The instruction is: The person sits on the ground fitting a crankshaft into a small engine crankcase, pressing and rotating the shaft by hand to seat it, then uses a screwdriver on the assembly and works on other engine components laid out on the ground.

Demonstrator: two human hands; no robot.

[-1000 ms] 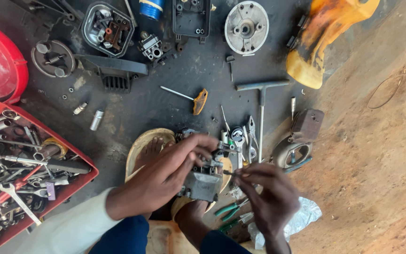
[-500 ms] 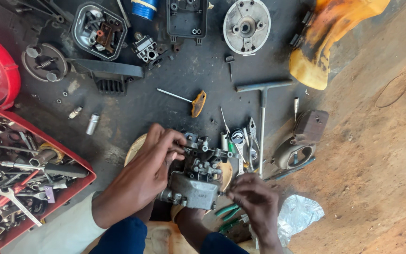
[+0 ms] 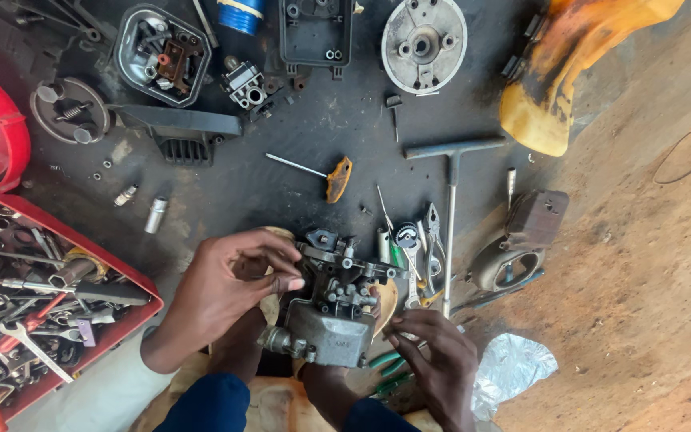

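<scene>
Head view, inspector A: the carburettor [image 3: 333,308] sits low in the middle, propped over the person's lap above the dark floor [image 3: 281,184]. Left hand [image 3: 229,292] closes its fingertips on the upper left edge of the metal body. Right hand [image 3: 433,356] rests fingers curled against the lower right side, near the bowl; whether it pinches a small part I cannot tell.

Inspector B: Advice on the handling?

A: My judgement: keep the left hand's grip firm so the body does not rock, and let the right hand do the fine work close in. Small parts could drop between the knees, so the piece is best kept level.

B: Surroundings?

A: Pliers [image 3: 432,240] and spanners lie just beside the carburettor on its right, a T-wrench [image 3: 451,200] beyond them. An orange-handled screwdriver [image 3: 325,174] lies further up. A flywheel [image 3: 424,44] and an orange cover [image 3: 569,72] lie at the top, a red toolbox [image 3: 33,312] full of tools at left, and crumpled plastic [image 3: 513,368] by the right wrist.

B: Obstructions?

A: The loose tools crowd the right hand's side; loose bits scatter the floor.
</scene>
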